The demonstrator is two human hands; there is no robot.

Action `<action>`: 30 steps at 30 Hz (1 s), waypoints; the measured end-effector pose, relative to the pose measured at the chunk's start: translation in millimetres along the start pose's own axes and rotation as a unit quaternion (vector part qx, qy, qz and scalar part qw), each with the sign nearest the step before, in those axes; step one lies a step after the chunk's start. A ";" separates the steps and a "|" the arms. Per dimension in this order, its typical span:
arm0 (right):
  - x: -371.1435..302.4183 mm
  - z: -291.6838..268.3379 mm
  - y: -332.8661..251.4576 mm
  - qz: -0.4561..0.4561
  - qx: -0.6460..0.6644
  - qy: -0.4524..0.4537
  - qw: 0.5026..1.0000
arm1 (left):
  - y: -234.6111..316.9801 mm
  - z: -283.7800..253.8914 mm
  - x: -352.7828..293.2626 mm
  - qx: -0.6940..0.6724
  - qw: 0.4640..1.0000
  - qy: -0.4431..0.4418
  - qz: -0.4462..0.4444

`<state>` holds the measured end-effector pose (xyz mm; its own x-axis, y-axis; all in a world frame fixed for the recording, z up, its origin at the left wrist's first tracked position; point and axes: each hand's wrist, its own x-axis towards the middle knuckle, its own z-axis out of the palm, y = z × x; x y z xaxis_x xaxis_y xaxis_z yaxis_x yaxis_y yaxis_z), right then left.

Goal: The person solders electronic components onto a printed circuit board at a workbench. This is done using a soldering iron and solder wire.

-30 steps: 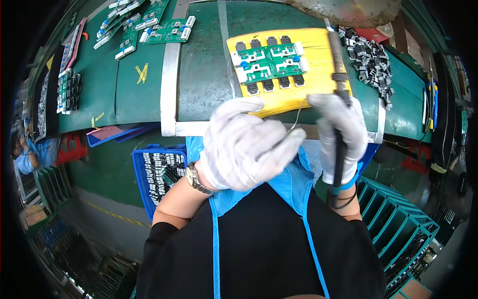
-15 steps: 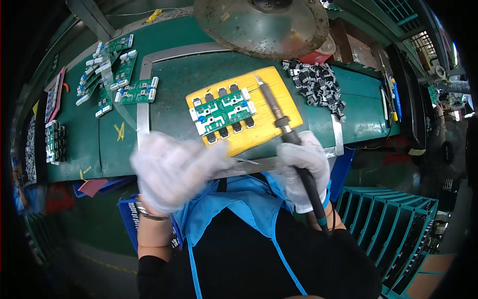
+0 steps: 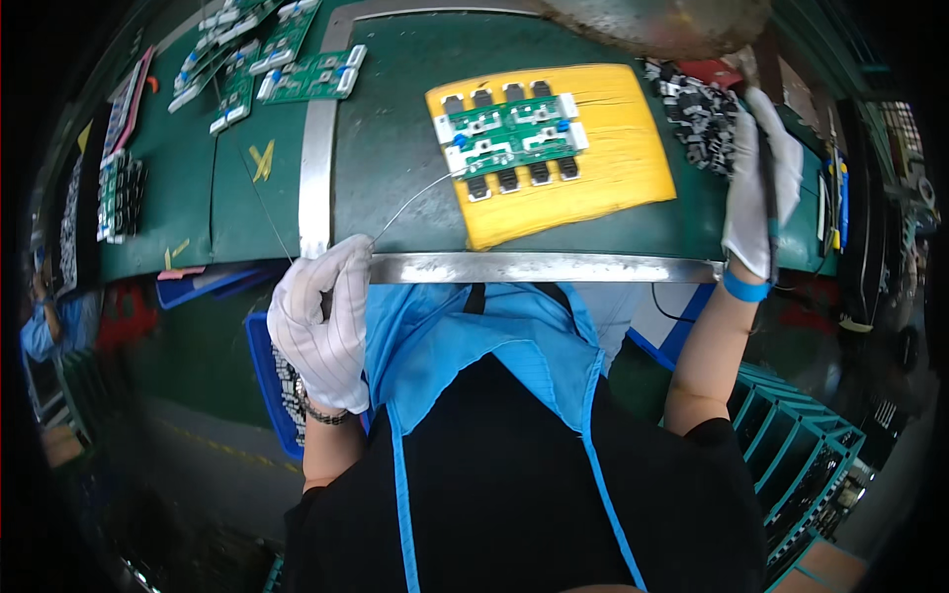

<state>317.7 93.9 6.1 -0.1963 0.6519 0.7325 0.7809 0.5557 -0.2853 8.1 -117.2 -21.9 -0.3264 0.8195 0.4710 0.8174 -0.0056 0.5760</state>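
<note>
A thin solder wire (image 3: 403, 208) is pinched in the gloved fingers of my left hand (image 3: 321, 326), at the table's front edge. It curves up to the lower left corner of a green circuit board (image 3: 516, 140). That board, with white connectors and blue parts, lies on a yellow block (image 3: 628, 148), with black connectors along two sides. Off to the right, my gloved right hand (image 3: 759, 183) is closed around the dark handle of a soldering iron (image 3: 770, 203). Its tip is hidden near the pile of small black and grey connectors (image 3: 692, 121).
More green boards (image 3: 314, 77) lie heaped at the far left, and a stack of boards (image 3: 121, 198) stands at the left end. A large round metal shade (image 3: 657, 25) hangs over the back. The metal strip (image 3: 544, 267) edges the table. Teal racks (image 3: 791, 435) stand below right.
My right hand has swung the soldering iron from beside the yellow block to the far right. My left hand now holds the wire out toward the board. The view has shifted.
</note>
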 end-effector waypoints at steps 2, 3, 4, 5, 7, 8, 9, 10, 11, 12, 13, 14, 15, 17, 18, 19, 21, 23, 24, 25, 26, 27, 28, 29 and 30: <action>-7.8 5.6 -6.2 0.033 0.046 0.079 0.995 | 4.8 -1.7 -3.4 0.007 0.999 0.019 -0.035; -11.6 7.1 -10.3 0.078 0.126 0.140 0.979 | 4.5 -2.9 -4.2 -0.003 0.998 0.037 -0.057; -18.6 -3.2 -21.2 0.148 0.129 0.152 0.969 | 0.9 -1.8 -6.8 0.001 0.998 0.034 -0.062; -25.5 -7.2 -33.0 0.200 0.188 0.185 0.944 | -3.8 0.4 -9.0 -0.037 0.996 0.058 -0.050; -39.0 -8.0 -56.4 0.282 0.281 0.208 0.893 | -9.3 3.2 -9.4 -0.080 0.993 0.090 -0.022; -45.6 -7.2 -68.0 0.314 0.316 0.201 0.873 | -11.6 3.4 -10.1 -0.079 0.993 0.085 -0.023; -46.1 -7.1 -81.4 0.408 0.315 0.158 0.842 | -14.6 3.3 -11.2 -0.109 0.990 0.087 -0.011; -61.6 -11.8 -65.9 0.421 0.485 0.074 0.763 | -16.9 3.6 -12.1 -0.139 0.986 0.089 0.002; -69.3 -5.9 -72.4 0.399 0.464 0.062 0.789 | -15.8 6.7 -12.5 -0.139 0.987 0.086 0.001; -73.7 1.8 -83.6 0.375 0.443 0.050 0.813 | -13.2 11.9 -12.8 -0.155 0.983 0.102 0.000; -73.6 2.6 -92.5 0.330 0.373 0.016 0.867 | -11.8 14.7 -13.3 -0.170 0.978 0.119 -0.001; -74.2 2.4 -96.6 0.311 0.364 -0.018 0.878 | -13.1 15.7 -13.3 -0.170 0.979 0.115 -0.004; -79.2 5.4 -95.6 0.297 0.387 -0.022 0.872 | -14.2 16.2 -13.2 -0.173 0.979 0.112 -0.003; -84.3 10.0 -97.0 0.285 0.412 -0.029 0.865 | -15.2 16.2 -13.4 -0.174 0.979 0.106 -0.004; -83.0 11.7 -101.4 0.292 0.385 -0.030 0.875 | -15.2 16.2 -13.1 -0.187 0.976 0.112 -0.003; -81.6 12.2 -104.1 0.298 0.358 -0.031 0.884 | -15.6 16.5 -12.8 -0.200 0.973 0.117 -0.002; -78.5 10.7 -106.1 0.323 0.367 -0.035 0.872 | -20.9 15.3 -13.8 -0.197 0.974 0.114 0.008; -77.7 10.4 -107.5 0.348 0.373 -0.036 0.859 | -23.0 15.3 -13.9 -0.195 0.974 0.111 0.018; -77.9 10.7 -108.1 0.344 0.375 -0.038 0.860 | -22.0 16.4 -13.0 -0.200 0.973 0.117 0.017; -78.4 11.1 -108.8 0.339 0.376 -0.041 0.862 | -21.7 16.4 -12.4 -0.205 0.971 0.122 0.015; -78.5 11.7 -108.2 0.333 0.377 -0.043 0.863 | -21.5 16.2 -11.6 -0.205 0.971 0.121 0.014; -79.1 12.3 -107.2 0.334 0.377 -0.044 0.863 | -21.4 15.5 -11.2 -0.197 0.974 0.111 0.018; -79.8 13.0 -106.1 0.320 0.372 -0.049 0.870 | -21.4 15.3 -11.1 -0.189 0.977 0.100 0.022; -80.2 13.4 -105.7 0.306 0.366 -0.054 0.877 | -21.3 15.2 -11.2 -0.189 0.977 0.100 0.022; -79.7 13.7 -106.3 0.306 0.366 -0.054 0.877 | -21.1 15.3 -11.4 -0.195 0.976 0.097 0.016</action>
<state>242.2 -10.0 -30.5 0.0404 0.9671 0.2510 0.1771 0.2403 -0.9544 1.9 -117.6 -49.6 -0.4182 0.6909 0.5897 0.5991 -0.2782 0.7508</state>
